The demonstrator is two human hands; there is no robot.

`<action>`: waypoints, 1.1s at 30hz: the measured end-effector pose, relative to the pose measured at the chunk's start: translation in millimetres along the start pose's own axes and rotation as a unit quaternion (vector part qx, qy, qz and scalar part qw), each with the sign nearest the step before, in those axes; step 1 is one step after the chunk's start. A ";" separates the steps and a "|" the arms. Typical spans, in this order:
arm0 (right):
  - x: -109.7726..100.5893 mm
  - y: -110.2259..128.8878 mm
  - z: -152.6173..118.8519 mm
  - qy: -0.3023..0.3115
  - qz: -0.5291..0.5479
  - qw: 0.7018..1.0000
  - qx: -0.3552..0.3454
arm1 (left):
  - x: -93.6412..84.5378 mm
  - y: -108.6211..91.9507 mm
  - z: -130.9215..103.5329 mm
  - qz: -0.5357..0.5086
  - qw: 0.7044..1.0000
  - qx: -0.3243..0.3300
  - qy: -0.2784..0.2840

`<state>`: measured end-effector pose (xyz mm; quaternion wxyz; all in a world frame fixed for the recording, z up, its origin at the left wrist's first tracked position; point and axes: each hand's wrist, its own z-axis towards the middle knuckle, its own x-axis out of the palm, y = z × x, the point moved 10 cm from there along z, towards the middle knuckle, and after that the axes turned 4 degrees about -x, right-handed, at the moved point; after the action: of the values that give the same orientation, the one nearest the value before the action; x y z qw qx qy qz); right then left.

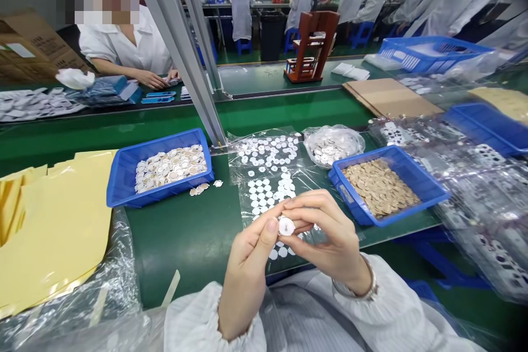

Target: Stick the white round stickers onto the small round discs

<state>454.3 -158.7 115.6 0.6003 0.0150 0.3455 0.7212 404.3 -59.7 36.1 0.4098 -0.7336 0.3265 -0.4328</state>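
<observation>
Between my two hands I hold a small round white disc (286, 226) with a dark mark at its middle. My left hand (251, 250) pinches its left edge between thumb and forefinger. On the other side, the fingers and thumb of my right hand (328, 231) close on its right edge. Beneath and beyond the hands lies a clear plastic sheet (244, 214) bearing rows of white round discs (259, 192). To the left, a blue bin (119, 179) holds many white-and-tan discs (171, 168). At the right, another blue bin (429, 190) is filled with tan discs (381, 187).
A few loose discs (200, 189) lie beside the left bin. Behind the sheet sits a clear bag of discs (334, 146). Yellow sheets (61, 220) cover the left side; wrapped trays of parts (478, 192) crowd the right. A metal post (185, 49) rises ahead, with a co-worker (127, 44) beyond.
</observation>
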 end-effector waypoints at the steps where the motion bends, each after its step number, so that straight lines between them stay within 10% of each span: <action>1: -0.1 0.4 0.5 -0.001 -0.001 1.000 0.000 | -0.4 -0.8 -0.4 0.001 1.000 0.002 -0.002; 33: 0.8 8.9 11.4 -0.009 0.030 1.000 -0.001 | -0.9 -12.1 -6.8 0.030 0.999 0.035 0.005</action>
<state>451.5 -152.9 128.5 0.5816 0.0316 0.3389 0.7388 399.3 -55.6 48.5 0.4468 -0.7064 0.3349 -0.4350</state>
